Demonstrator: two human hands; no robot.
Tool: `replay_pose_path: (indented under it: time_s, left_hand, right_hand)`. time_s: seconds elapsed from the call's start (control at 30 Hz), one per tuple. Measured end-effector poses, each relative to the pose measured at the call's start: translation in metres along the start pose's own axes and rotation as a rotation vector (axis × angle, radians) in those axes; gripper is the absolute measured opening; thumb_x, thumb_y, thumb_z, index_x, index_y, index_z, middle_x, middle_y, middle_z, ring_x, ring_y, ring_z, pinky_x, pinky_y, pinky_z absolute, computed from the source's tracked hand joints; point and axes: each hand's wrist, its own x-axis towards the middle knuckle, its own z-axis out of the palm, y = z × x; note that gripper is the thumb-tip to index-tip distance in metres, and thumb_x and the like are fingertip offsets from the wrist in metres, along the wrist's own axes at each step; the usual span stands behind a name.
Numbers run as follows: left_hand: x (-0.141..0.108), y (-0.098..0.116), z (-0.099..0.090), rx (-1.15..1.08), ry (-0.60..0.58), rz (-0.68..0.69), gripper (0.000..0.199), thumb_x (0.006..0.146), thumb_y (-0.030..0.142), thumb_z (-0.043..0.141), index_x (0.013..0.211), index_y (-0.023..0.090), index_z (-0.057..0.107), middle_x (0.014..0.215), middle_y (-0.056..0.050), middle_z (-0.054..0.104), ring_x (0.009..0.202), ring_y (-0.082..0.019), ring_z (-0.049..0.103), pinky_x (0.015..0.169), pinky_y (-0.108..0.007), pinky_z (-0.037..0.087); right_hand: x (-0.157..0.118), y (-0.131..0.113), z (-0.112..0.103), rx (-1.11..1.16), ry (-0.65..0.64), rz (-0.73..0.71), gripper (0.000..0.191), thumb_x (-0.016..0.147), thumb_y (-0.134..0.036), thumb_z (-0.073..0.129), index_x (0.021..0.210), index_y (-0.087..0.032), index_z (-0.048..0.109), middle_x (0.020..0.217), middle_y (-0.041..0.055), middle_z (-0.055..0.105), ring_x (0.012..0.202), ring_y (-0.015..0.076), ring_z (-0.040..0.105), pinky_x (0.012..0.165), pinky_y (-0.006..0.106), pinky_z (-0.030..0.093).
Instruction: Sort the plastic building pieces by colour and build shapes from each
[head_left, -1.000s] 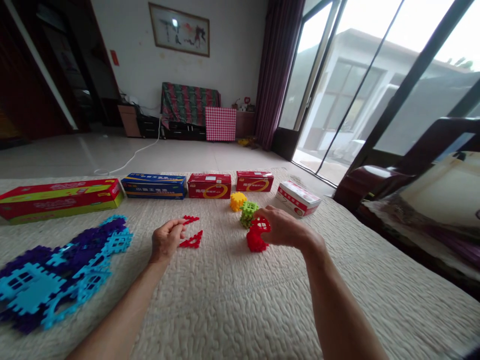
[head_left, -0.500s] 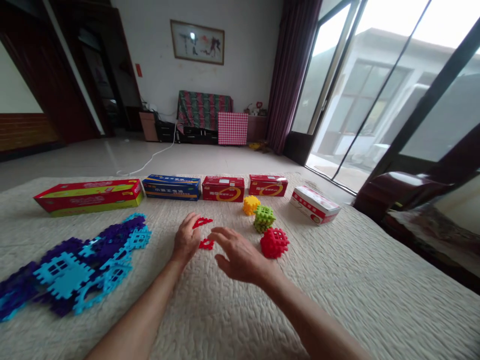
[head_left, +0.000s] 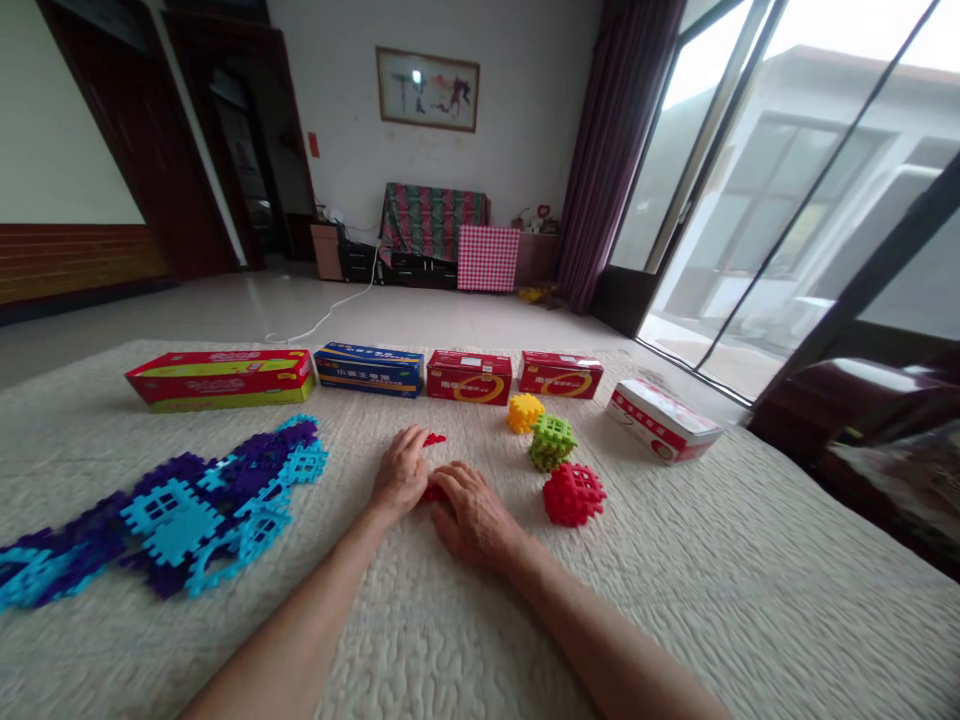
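My left hand (head_left: pixel 403 468) rests on the quilted cover with its fingers curled against a flat red toothed building piece (head_left: pixel 434 439), which shows past its fingertips. Close to it on the right, my right hand (head_left: pixel 474 515) has its fingers bent down over another small red building piece (head_left: pixel 432 493), mostly hidden under them. Right of my hands stand a red block cube (head_left: pixel 574 493), a green one (head_left: pixel 553 442) and a yellow one (head_left: pixel 525 413), built from toothed pieces. A heap of light blue (head_left: pixel 176 522) and purple pieces (head_left: pixel 255 468) lies to the left.
Along the far side stand a long red and green box (head_left: pixel 225 380), a blue box (head_left: pixel 369 371) and two red boxes (head_left: pixel 469 378), (head_left: pixel 561 375). A white and red box (head_left: pixel 664 420) sits at the right. Beyond lie a tiled floor and glass doors.
My right hand has come down and left onto the lower red piece, its fingers now bent over it. My left hand stays beside the upper one. The view has swung left.
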Motion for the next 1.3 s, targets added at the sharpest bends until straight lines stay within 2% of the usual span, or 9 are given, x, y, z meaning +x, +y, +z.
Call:
replay_pose_path:
  time_s: [0.17, 0.33, 0.53, 0.7, 0.77, 0.87, 1.0, 1.1, 1.3]
  left_hand:
    - [-0.001, 0.002, -0.002, 0.015, -0.094, 0.020, 0.044, 0.073, 0.006, 0.044, 0.109, 0.020, 0.066, 0.115, -0.007, 0.065, 0.112, -0.021, 0.056, 0.103, -0.038, 0.041]
    - [0.000, 0.006, -0.005, -0.029, -0.065, -0.057, 0.034, 0.072, 0.008, 0.050, 0.099, 0.020, 0.069, 0.097, -0.006, 0.069, 0.093, -0.019, 0.063, 0.087, -0.032, 0.049]
    - [0.001, 0.015, -0.011, -0.118, -0.077, -0.039, 0.025, 0.077, 0.010, 0.051, 0.090, 0.022, 0.070, 0.089, -0.003, 0.070, 0.085, -0.015, 0.064, 0.078, -0.027, 0.049]
    - [0.001, 0.014, -0.009, -0.152, 0.015, -0.057, 0.021, 0.075, 0.011, 0.057, 0.090, 0.020, 0.070, 0.088, -0.002, 0.069, 0.083, -0.015, 0.064, 0.078, -0.026, 0.050]
    - [0.001, 0.013, -0.007, -0.168, 0.057, -0.061, 0.022, 0.074, 0.011, 0.058, 0.091, 0.019, 0.069, 0.090, -0.003, 0.069, 0.083, -0.014, 0.064, 0.078, -0.026, 0.051]
    - [0.001, 0.012, -0.006, -0.169, 0.060, -0.026, 0.021, 0.074, 0.012, 0.058, 0.091, 0.019, 0.069, 0.094, -0.004, 0.069, 0.086, -0.015, 0.064, 0.080, -0.026, 0.052]
    - [0.001, 0.012, -0.007, -0.094, -0.031, 0.029, 0.021, 0.073, 0.014, 0.059, 0.091, 0.020, 0.070, 0.097, -0.004, 0.070, 0.093, -0.017, 0.064, 0.088, -0.029, 0.050]
    - [0.001, 0.013, -0.008, -0.019, -0.078, 0.018, 0.028, 0.071, 0.011, 0.060, 0.096, 0.019, 0.070, 0.103, -0.006, 0.070, 0.097, -0.020, 0.064, 0.091, -0.032, 0.049]
    - [0.007, 0.023, -0.013, 0.028, -0.126, -0.110, 0.036, 0.068, 0.009, 0.061, 0.102, 0.016, 0.069, 0.108, -0.009, 0.069, 0.100, -0.023, 0.064, 0.093, -0.034, 0.049]
  right_hand:
    - [0.000, 0.007, 0.001, 0.077, 0.056, -0.012, 0.044, 0.074, -0.010, 0.051, 0.117, -0.016, 0.050, 0.119, 0.0111, 0.053, 0.113, 0.0217, 0.044, 0.101, 0.039, 0.035]
    - [-0.002, 0.020, -0.004, 0.074, 0.037, -0.005, 0.049, 0.066, -0.003, 0.048, 0.113, -0.015, 0.054, 0.112, 0.0110, 0.057, 0.106, 0.0213, 0.051, 0.096, 0.036, 0.039]
    - [-0.002, 0.029, -0.005, 0.058, 0.136, 0.043, 0.025, 0.080, -0.008, 0.048, 0.100, -0.015, 0.060, 0.094, 0.0092, 0.062, 0.088, 0.0185, 0.056, 0.082, 0.030, 0.043]
    - [-0.002, 0.029, -0.003, 0.180, 0.312, 0.152, 0.032, 0.083, -0.012, 0.046, 0.114, -0.015, 0.053, 0.077, 0.0014, 0.062, 0.067, 0.0136, 0.055, 0.067, 0.023, 0.042]
    - [-0.002, 0.029, -0.002, 0.192, 0.329, 0.178, 0.030, 0.083, -0.012, 0.046, 0.111, -0.016, 0.054, 0.073, 0.0001, 0.061, 0.064, 0.0130, 0.055, 0.065, 0.022, 0.042]
    - [-0.002, 0.028, -0.002, 0.090, 0.334, 0.189, 0.029, 0.079, -0.012, 0.048, 0.106, -0.016, 0.057, 0.083, 0.0043, 0.062, 0.074, 0.0158, 0.056, 0.071, 0.026, 0.044]
    - [-0.003, 0.028, 0.001, 0.019, 0.313, 0.156, 0.043, 0.073, -0.014, 0.055, 0.116, -0.014, 0.053, 0.104, 0.0109, 0.059, 0.094, 0.0208, 0.055, 0.084, 0.032, 0.045]
    - [-0.001, 0.031, 0.005, -0.008, 0.246, 0.155, 0.035, 0.073, -0.015, 0.056, 0.108, -0.015, 0.058, 0.103, 0.0100, 0.060, 0.095, 0.0214, 0.054, 0.087, 0.033, 0.043]
    - [0.007, 0.035, 0.015, -0.017, 0.295, 0.296, 0.033, 0.074, -0.014, 0.055, 0.107, -0.014, 0.059, 0.101, 0.0106, 0.063, 0.095, 0.0218, 0.056, 0.088, 0.034, 0.043]
